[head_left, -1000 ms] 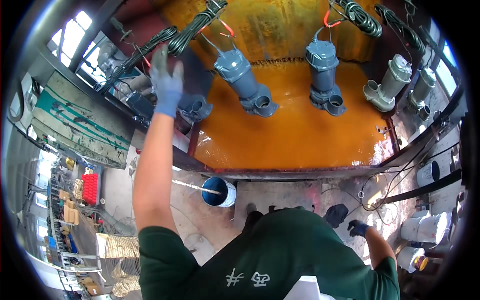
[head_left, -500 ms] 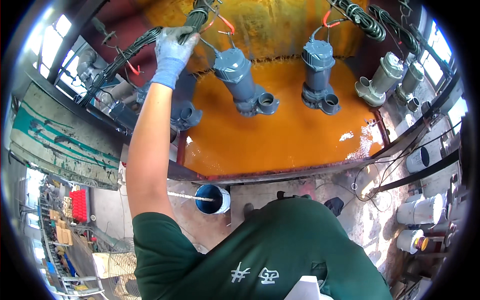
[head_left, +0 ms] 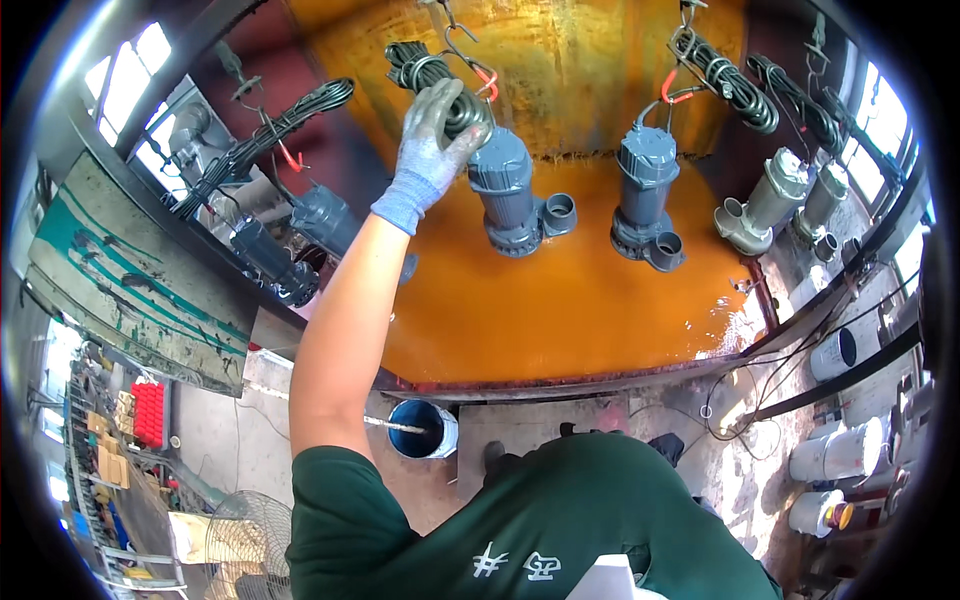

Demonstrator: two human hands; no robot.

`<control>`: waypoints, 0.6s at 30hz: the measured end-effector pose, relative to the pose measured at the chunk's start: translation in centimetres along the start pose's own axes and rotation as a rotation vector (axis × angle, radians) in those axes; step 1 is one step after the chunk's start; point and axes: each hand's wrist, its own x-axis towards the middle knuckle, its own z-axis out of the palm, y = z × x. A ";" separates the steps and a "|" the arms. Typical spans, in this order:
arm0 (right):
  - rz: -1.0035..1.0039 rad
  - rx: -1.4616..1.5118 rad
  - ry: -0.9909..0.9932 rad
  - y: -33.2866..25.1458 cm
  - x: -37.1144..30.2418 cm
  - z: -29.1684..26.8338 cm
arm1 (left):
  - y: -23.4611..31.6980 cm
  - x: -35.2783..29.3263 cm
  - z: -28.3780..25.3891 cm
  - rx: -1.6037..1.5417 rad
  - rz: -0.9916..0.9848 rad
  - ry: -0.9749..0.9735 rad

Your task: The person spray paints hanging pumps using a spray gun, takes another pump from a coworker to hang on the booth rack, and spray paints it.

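Observation:
My left hand (head_left: 436, 140), in a light grey-blue knit glove, reaches up and lies with its fingers curled over a coil of black cable (head_left: 468, 112). This coil hangs beside a red hook (head_left: 488, 83), above a grey-blue submersible pump (head_left: 502, 185) with a round side outlet. The pump hangs over a basin of orange liquid (head_left: 560, 320). To its right hangs a similar grey-blue pump (head_left: 645, 185) with its own cable coil (head_left: 730, 85). Part of another grey-blue pump (head_left: 325, 218) shows left of my forearm. My right hand is out of view.
Lighter grey pumps (head_left: 765, 200) hang at the right. The basin's front rim (head_left: 590, 385) runs across before me. A bucket with a stick (head_left: 425, 430) stands on the floor below it. White buckets (head_left: 840, 450) line the right side, and a wire fan (head_left: 245, 535) stands lower left.
My left hand has moved right with the coil, away from the cable bundle on the left. The pump beneath has shifted right and hangs straighter. The whole view has dropped slightly.

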 end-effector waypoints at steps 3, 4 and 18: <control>-0.196 0.082 0.047 -0.1 2.0 -1.4 | 1.1 1.0 1.3 -0.051 0.032 -0.027; -0.217 0.344 0.016 -7.2 2.7 -3.8 | 0.9 0.6 -1.0 0.008 0.039 0.000; 0.105 0.260 -0.115 -10.7 2.3 -6.3 | -1.8 5.0 -1.7 0.363 -0.046 0.000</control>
